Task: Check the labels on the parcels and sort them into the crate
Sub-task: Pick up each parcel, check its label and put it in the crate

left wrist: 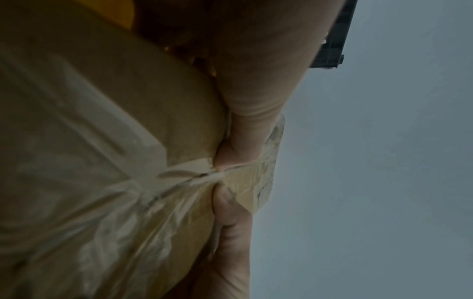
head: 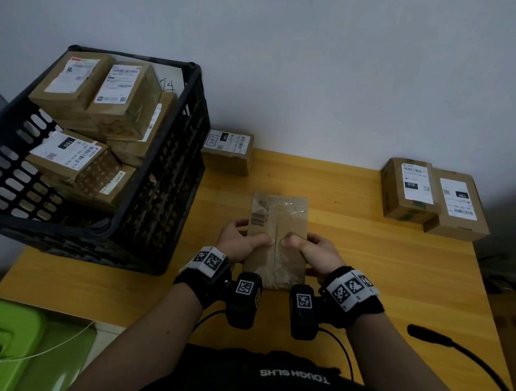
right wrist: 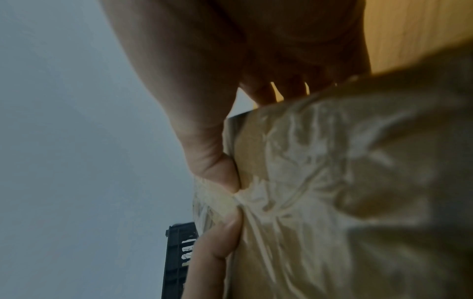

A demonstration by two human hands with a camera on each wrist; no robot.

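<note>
A brown taped cardboard parcel (head: 276, 227) with a small barcode is held over the middle of the yellow table (head: 368, 264). My left hand (head: 241, 240) grips its left side and my right hand (head: 314, 248) grips its right side, both thumbs pressed on the top face. The wrist views show the parcel (left wrist: 102, 161) (right wrist: 358, 182) close up, with a thumb on its tape. No shipping label shows on the upper face. The black crate (head: 167, 170) stands at the left, holding several labelled parcels (head: 126, 100).
One labelled parcel (head: 228, 150) sits against the wall right of the crate. Two more labelled parcels (head: 409, 190) (head: 460, 206) lie at the table's far right. A green bin (head: 5, 342) is at lower left, a black cable (head: 468, 356) at lower right.
</note>
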